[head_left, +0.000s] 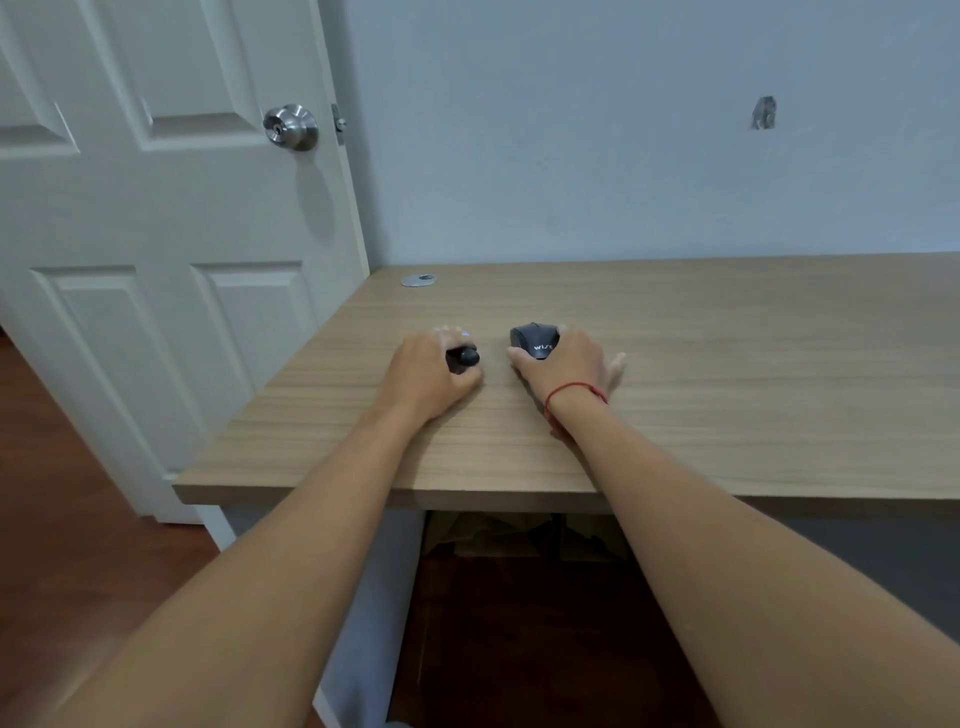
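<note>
Both hands rest on the wooden desk (675, 364), near its front left part, just beside each other but apart. The left hand (423, 371) lies with its fingers curled round a small black rounded object (466, 357); only the object's rounded end shows past the thumb side, so what it is cannot be told. The fingertips of that hand touch the desk beyond it.

The right hand (566, 364) covers a dark grey computer mouse (532, 340) with white lettering on its back. The thumb lies along the mouse's left side and the fingers bend over its top and far side, clamped on it. The mouse sits on the desk, with a narrow strip of bare wood between it and the black object. A red string bracelet (574, 391) circles the right wrist.

Both forearms reach out over the desk's front edge. At the far left corner of the desk sits 1 round grey cable cover (418, 280). To the left stands a white panelled door (130, 234) with a silver knob (291, 126). Behind the desk is a pale blue wall (597, 130) with 1 dark scuffed patch (763, 113) on it. Brown wooden floor (78, 493) shows below the desk.
</note>
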